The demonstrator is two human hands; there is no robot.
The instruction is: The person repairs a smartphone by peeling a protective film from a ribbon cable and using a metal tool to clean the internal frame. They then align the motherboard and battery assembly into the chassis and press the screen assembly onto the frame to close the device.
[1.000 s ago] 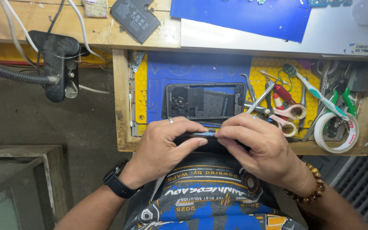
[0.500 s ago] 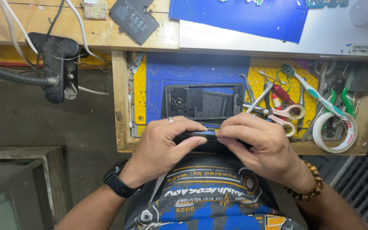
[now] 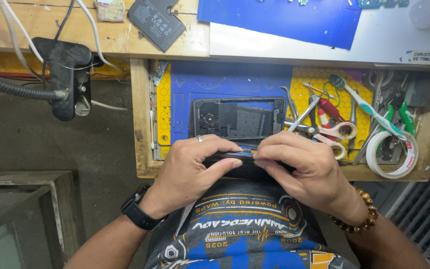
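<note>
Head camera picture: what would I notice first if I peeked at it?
First, the two hands in the middle: the left hand and right hand pinch a thin dark slab between them at the near edge of a wooden tray. Just behind them, an opened phone frame lies on a blue mat. To the right sits a jumble of tools, with red-handled scissors and a roll of white tape.

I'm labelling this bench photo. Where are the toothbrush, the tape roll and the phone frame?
toothbrush (image 3: 369,110), head view, on its white handle.
tape roll (image 3: 377,162), head view, on its white rim.
phone frame (image 3: 237,118), head view, on its dark inner panel.
</note>
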